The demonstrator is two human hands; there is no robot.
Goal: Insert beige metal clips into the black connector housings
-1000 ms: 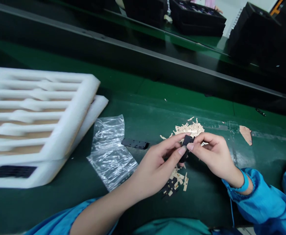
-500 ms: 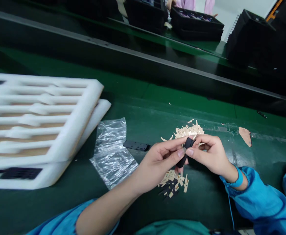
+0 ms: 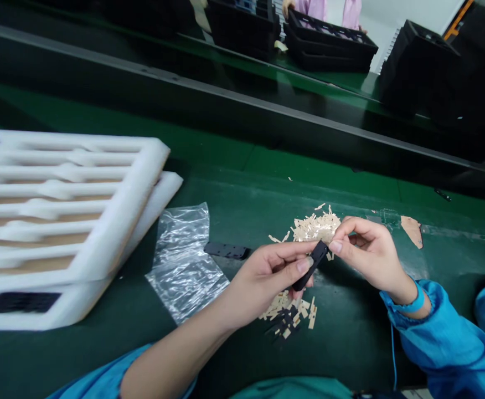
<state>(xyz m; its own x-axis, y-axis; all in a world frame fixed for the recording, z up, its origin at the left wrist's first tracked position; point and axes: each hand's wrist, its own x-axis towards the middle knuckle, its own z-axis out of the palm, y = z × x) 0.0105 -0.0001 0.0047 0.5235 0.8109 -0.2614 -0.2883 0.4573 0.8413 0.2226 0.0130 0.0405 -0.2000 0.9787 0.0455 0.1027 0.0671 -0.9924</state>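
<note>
I can pass over the flat green bench [image 3: 361,327] nearside of my right fingers [image 3: 344,250]; beyond, piled thin cream strips [image 3: 314,226] obstruct.

No readable text, labels, numbers, signs

There are two white foam trays [image 3: 120,221] and one brown scrap [image 3: 412,231], plus two long black parts [image 3: 318,256] outside the trays. Two heaps of small pale pieces [image 3: 315,227] show, too jumbled to count singly.
</note>
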